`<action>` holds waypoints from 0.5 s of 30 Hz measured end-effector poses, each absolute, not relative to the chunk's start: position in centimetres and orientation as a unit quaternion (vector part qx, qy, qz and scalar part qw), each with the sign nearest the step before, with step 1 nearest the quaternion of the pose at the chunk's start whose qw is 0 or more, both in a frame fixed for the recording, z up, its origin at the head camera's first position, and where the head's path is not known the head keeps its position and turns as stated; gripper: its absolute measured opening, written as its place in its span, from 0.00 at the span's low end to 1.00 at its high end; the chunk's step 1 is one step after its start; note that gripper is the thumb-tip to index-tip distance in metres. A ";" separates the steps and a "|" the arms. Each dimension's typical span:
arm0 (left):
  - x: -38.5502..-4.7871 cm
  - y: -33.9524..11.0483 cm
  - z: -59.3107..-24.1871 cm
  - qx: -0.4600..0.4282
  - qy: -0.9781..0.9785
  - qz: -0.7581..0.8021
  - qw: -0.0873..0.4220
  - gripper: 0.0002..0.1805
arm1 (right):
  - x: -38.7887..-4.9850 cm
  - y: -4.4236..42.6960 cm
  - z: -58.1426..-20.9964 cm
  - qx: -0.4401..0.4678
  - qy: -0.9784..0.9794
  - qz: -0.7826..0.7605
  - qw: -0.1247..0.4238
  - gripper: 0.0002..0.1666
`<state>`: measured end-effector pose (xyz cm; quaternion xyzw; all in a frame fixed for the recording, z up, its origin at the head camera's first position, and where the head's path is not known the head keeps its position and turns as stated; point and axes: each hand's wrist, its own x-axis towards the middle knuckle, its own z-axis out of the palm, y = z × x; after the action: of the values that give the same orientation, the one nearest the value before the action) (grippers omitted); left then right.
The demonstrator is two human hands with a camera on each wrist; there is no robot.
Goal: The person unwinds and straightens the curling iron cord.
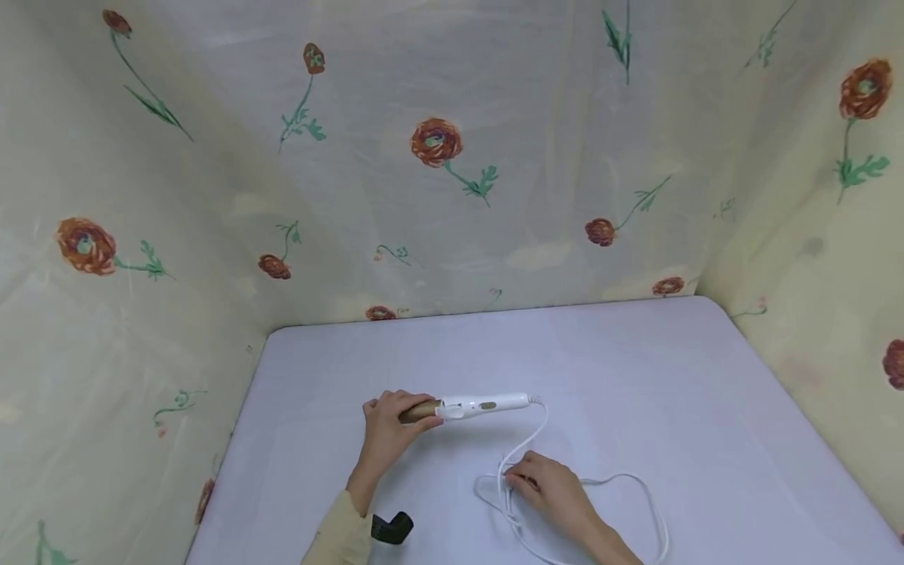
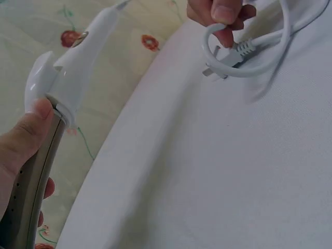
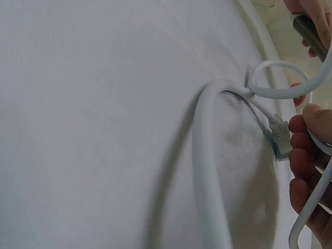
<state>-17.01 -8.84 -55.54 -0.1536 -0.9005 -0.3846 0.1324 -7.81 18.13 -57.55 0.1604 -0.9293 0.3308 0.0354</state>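
My left hand (image 1: pixel 387 428) grips a curling iron (image 1: pixel 487 405) by its gold-brown barrel (image 2: pixel 40 181). The white handle points right in the head view, off the table, with its cord end away from the hand. Below and to the right, my right hand (image 1: pixel 554 490) pinches the white cord (image 3: pixel 288 93) between thumb and fingers. The cord hangs in a loop there. Beside the right fingers, the two-pin plug (image 2: pixel 226 59) lies close to the table, joined to a ribbed cord end. Part of the barrel is hidden by the left fingers.
A white-covered table (image 1: pixel 636 369) with rounded corners lies beneath both hands. Floral cloth (image 1: pixel 494 157) rises around its back and sides. More cord (image 1: pixel 653 510) curves across the table to the right. A black wrist camera piece (image 1: pixel 392 528) sits by the left sleeve (image 1: pixel 339 534).
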 end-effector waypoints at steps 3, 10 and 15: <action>-17.5 -8.5 -56.4 -0.142 -0.911 -0.362 0.136 0.22 | -7.3 17.8 -57.7 0.139 -0.926 0.349 0.033 0.06; -18.2 -8.0 -57.9 -0.150 -0.922 -0.321 0.159 0.22 | -6.9 17.6 -58.0 0.127 -0.921 0.367 0.034 0.06; -18.4 -7.7 -58.6 -0.147 -0.923 -0.324 0.145 0.22 | -6.9 17.9 -58.1 0.145 -0.918 0.368 0.035 0.04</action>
<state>-18.44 -7.70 -58.58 -0.1474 -0.9232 -0.3240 0.1448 -6.88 17.95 -58.06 0.1451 -0.9177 0.3681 0.0354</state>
